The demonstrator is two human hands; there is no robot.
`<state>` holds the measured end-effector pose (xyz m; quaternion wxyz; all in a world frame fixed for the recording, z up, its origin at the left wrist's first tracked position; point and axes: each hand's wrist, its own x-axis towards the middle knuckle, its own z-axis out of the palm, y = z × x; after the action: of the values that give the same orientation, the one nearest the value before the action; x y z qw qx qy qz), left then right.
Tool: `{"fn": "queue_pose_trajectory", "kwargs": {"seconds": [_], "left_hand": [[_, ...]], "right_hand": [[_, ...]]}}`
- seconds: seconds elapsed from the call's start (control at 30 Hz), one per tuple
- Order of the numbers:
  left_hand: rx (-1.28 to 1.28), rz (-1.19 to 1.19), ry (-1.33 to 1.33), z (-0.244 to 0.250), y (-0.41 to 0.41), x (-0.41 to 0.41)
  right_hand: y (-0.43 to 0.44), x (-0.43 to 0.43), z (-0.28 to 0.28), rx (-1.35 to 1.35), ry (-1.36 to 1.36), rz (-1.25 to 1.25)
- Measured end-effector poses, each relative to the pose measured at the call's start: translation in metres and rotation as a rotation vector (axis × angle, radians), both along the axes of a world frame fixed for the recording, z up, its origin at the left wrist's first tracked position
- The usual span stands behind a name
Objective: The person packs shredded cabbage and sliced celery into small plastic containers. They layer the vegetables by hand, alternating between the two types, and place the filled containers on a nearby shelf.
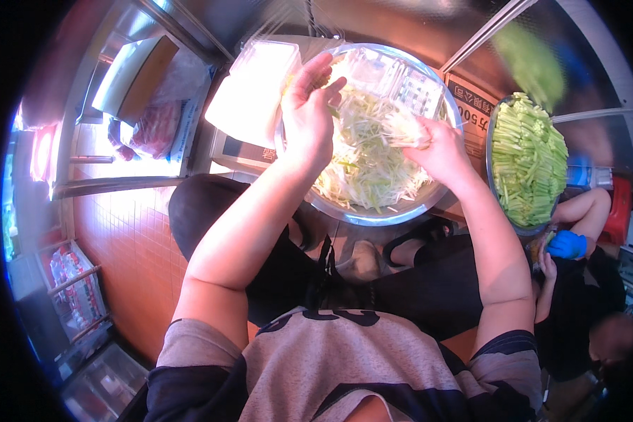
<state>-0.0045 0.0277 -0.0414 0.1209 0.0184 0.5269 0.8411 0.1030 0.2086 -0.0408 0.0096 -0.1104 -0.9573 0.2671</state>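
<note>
A wide metal basin (385, 217) in front of me holds a heap of pale green and white shredded vegetable (369, 158). Clear plastic boxes (374, 71) lie at its far side, over the shreds. My left hand (311, 116) is raised above the basin's left side, palm turned inward, fingers apart, with nothing plainly in it. My right hand (438, 150) is over the right side of the heap, its fingers closed on a bunch of shreds (405, 132). A bright white container (250, 95) stands left of the basin, its detail lost in glare.
An oval metal tray (490, 158) of cut green stalks (530, 163) stands at the right. Cardboard boxes (469, 111) lie beside and under the basin. Another person with a blue glove (567, 244) sits at the right. A metal-framed rack (121, 187) stands at the left.
</note>
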Motion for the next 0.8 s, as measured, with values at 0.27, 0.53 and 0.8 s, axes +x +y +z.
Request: {"fn": "queue_pose_trajectory", "kwargs": {"seconds": [0.27, 0.53, 0.8], "left_hand": [[0.265, -0.213, -0.433, -0.001, 0.024, 0.05], [0.319, -0.009, -0.605, 0.003, 0.023, 0.041], [0.334, -0.093, -0.531, -0.01, 0.022, 0.038]], "right_hand": [[-0.011, -0.022, 0.047, -0.143, -0.097, -0.072], [-0.028, -0.006, 0.041, -0.141, 0.357, 0.099], [-0.02, 0.0, 0.022, -0.223, 0.529, 0.187]]}}
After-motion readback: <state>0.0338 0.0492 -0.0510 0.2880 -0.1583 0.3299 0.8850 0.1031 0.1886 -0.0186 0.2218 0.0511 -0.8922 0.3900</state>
